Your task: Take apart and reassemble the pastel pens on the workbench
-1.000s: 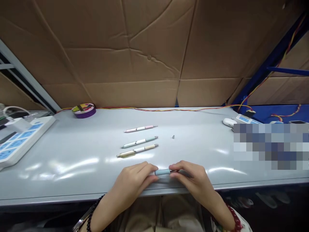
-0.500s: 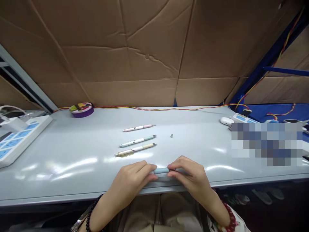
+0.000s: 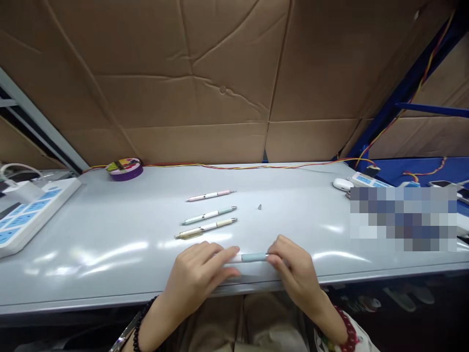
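Note:
A pen (image 3: 254,257) with a pale blue grip and white barrel lies level between my hands, near the table's front edge. My right hand (image 3: 295,264) pinches its tip end between thumb and forefinger. My left hand (image 3: 201,269) is around the white rear part; its fingers hide the back end, and its thumb sits a little below the barrel. Beyond my hands lie a beige pen (image 3: 207,228), a green pen (image 3: 209,215) and a pink pen (image 3: 211,196), roughly side by side. A small grey cone-shaped piece (image 3: 260,207) rests to their right.
A purple round tape-like item (image 3: 126,171) sits at the back left. White power strips stand at left (image 3: 34,210) and right (image 3: 370,180), with a white earbud case (image 3: 343,184) beside the right one. Red and yellow wires (image 3: 227,167) run along the cardboard wall (image 3: 198,102).
The pen and my right hand have shifted slightly right, showing the whole blue grip and some white barrel. My left thumb has moved down from the pen.

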Demonstrator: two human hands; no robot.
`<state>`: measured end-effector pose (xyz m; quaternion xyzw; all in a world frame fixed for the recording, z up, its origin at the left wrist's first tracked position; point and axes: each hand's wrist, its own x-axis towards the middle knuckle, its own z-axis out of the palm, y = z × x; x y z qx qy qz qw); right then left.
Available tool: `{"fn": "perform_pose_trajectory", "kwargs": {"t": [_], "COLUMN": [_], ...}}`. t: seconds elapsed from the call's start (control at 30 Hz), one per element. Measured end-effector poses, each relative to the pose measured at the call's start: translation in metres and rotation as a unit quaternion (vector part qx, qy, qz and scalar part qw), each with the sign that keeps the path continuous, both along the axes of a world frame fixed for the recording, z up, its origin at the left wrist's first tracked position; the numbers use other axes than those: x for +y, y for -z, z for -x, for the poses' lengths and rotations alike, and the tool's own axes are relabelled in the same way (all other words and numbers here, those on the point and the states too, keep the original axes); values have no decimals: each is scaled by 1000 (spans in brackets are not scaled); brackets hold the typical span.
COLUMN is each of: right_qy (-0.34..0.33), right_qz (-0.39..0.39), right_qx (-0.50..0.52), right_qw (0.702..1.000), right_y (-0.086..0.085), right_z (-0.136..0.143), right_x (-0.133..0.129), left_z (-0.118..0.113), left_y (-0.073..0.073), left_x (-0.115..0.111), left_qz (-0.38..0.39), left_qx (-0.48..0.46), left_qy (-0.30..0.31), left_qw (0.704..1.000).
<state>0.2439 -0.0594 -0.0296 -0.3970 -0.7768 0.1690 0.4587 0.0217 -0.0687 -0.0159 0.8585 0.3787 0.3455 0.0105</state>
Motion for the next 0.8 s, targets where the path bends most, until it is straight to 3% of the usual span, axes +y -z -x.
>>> {"fn": "perform_pose_trajectory", "kwargs": {"t": [0.07, 0.13, 0.2, 0.3, 0.4, 0.47, 0.53, 0.63, 0.8], "right_qy": [29, 5, -61, -108, -82, -63, -52, -49, -32], "right_qz": [30, 62, 60, -19, -70, -56, -35, -37, -51], "right_qx": [65, 72, 23, -46, -39, -15, -5, -7, -8], "right_qw": [997, 995, 996, 993, 993, 996, 998, 998, 998], "right_y": [0, -2, -3, -3, -1, 0, 1, 2, 4], "right_z": [-3, -3, -1, 5, 6, 5, 4, 4, 5], "right_x": [1, 2, 2, 0, -2, -3, -4, -5, -5], "left_z": [5, 10, 14, 16, 19, 23, 27, 30, 31], "left_y": [-1, 0, 0, -4, -11, -15, -17, -17, -17], "left_x": [-1, -1, 2, 8, 13, 16, 18, 18, 15], "left_qz": [103, 210, 281, 341, 364, 368, 371, 371, 351], "left_qx": [-112, -284, -443, -582, -702, -771, -813, -835, -846], "left_qy": [-9, 5, 55, 130, 118, 93, 77, 70, 73], "left_qw": [988, 936, 849, 726, 601, 511, 442, 401, 395]}}
